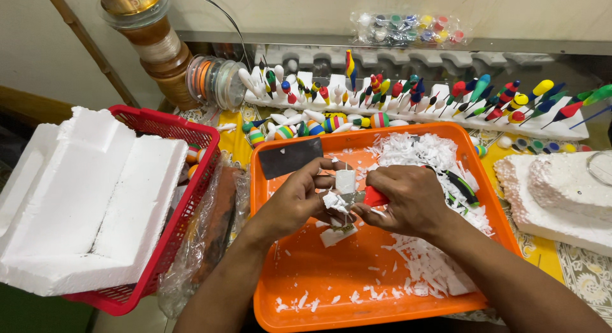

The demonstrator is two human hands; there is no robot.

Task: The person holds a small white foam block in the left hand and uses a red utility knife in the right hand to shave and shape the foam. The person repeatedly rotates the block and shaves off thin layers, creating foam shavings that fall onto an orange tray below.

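1. One small white foam block (345,180) is the piece in hand: I see it over the middle of the orange tray (299,288), pinched between my two hands, its long axis roughly upright.
2. My left hand (294,202) has its fingers clenched around the block from the left side; it is the nearer hand and carries the piece.
3. My right hand (408,202) is closed on a red-handled cutter (375,196), whose blade end lies just right of the block and touches it low down, so the block sits directly left of that hand's fingers.
4. Under the hands a cut foam piece (338,236) lies on the tray floor, with white foam shavings (424,151) heaped toward the far right corner and scattered near the front. A dark flat blade (290,158) leans at the tray's far left.
5. Left of the tray, a red basket (167,126) holds big white foam slabs (89,199).
6. Beyond the tray, on the worktop, a foam rack (446,119) carries rows of painted floats (472,94) stuck upright or slanted.
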